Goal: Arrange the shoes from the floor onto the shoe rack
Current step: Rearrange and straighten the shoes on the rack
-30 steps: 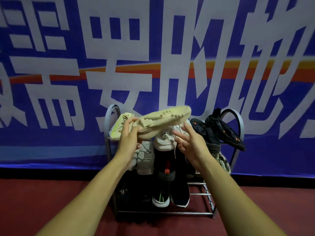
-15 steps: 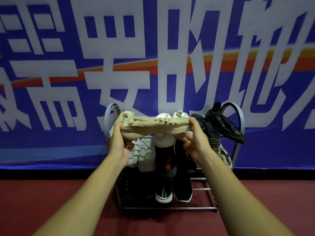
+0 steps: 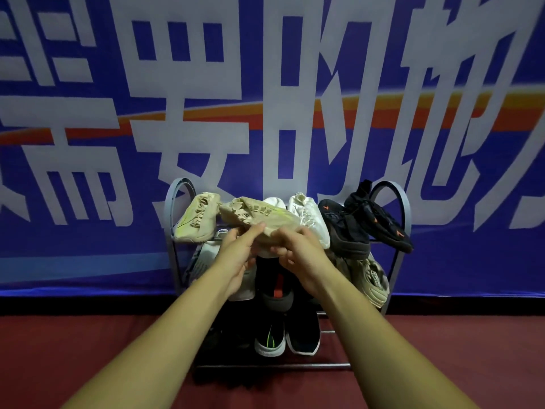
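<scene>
Beige shoe (image 3: 259, 215), long axis crosswise, toe right; I hold it in left hand (image 3: 239, 255) and right hand (image 3: 300, 252) above its mate (image 3: 197, 221).

Behind everything, a blue banner (image 3: 88, 246) covering the whole wall, printed with huge white characters (image 3: 203, 160). Across its middle, an orange stripe (image 3: 383, 113) fading to yellow toward the upper right. Along its lower left, a paler blue band (image 3: 73, 270). Below the hem, a dark strip (image 3: 73, 305), then dark red floor (image 3: 59, 358) reaching to the bottom edge.
</scene>
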Demonstrator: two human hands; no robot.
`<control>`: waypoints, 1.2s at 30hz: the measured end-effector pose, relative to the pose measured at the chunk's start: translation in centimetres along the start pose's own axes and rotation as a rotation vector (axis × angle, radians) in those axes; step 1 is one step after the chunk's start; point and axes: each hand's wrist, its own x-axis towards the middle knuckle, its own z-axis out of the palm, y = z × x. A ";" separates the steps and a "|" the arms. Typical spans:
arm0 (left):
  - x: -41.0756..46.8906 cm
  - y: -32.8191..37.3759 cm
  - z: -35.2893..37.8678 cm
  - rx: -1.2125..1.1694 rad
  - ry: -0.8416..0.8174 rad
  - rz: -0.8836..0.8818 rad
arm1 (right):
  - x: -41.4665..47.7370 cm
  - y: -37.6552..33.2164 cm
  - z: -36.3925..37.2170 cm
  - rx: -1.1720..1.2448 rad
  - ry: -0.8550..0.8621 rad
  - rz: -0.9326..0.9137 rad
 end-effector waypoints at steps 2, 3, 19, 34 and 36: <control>0.2 -0.1 -0.1 -0.048 0.027 -0.014 | -0.3 0.0 0.1 -0.092 -0.036 0.002; 0.4 0.0 -0.3 -0.074 0.059 -0.006 | -0.4 -0.1 0.1 -0.116 -0.055 0.020; 0.8 0.5 -2.4 -0.156 0.075 0.030 | 0.0 0.6 3.2 0.079 -0.142 0.063; 4.2 0.2 -5.8 -0.016 0.195 0.084 | 0.3 1.1 3.2 -0.100 -0.076 0.099; 4.8 0.4 -6.0 -0.005 0.225 0.109 | 0.4 1.1 2.8 -0.096 -0.062 0.098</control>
